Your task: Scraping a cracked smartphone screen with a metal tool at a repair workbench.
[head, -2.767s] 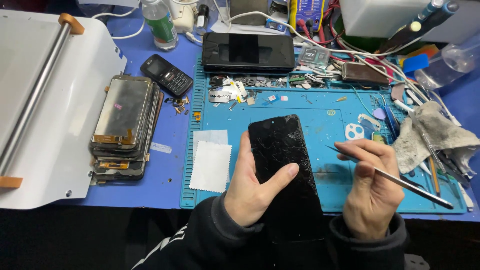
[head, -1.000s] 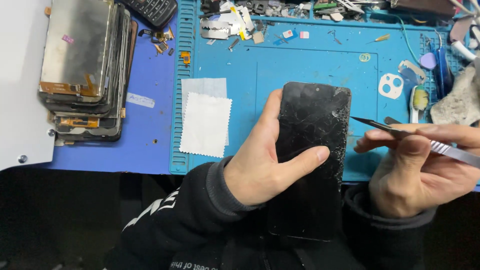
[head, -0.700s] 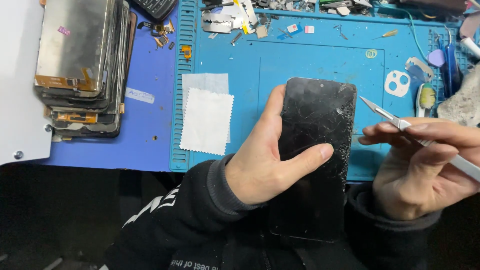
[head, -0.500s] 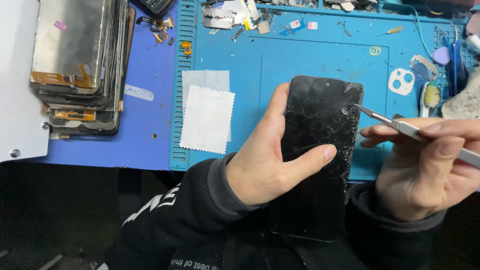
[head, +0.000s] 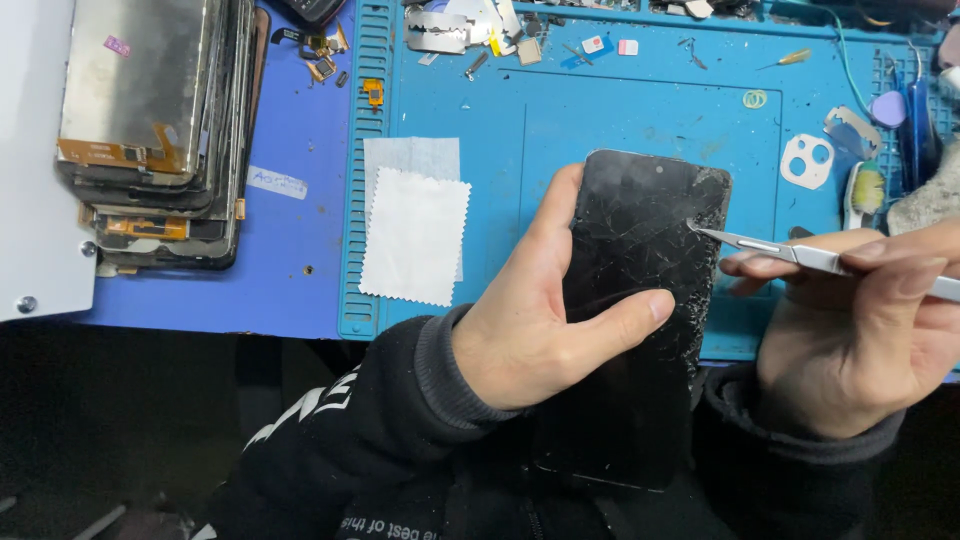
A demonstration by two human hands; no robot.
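1. Over the tabletop's near edge: cracked black phone [head: 640, 300], tilted, front up, held above the blue mat [head: 600, 110].
2. L hand [head: 540, 330]: fingers clamped on its side edges, thumb across glass.
3. R hand [head: 860, 330]: fingers pinched on metal tweezers [head: 780, 250]; tip at shattered upper-right corner.
4. Handling (judged): light, stiff, brittle, sharp shards; grip by edges, not the glass.

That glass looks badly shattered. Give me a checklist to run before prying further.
1. Left hand grips the cracked phone, thumb across the screen: ok.
2. Tweezers tip at the phone's upper right edge, where cracks are densest: ok.
3. Right hand fingers away from the broken edge: ok.
4. Tip under the glass: cannot tell.
5. Phone supported: not ok, held above the blue mat.
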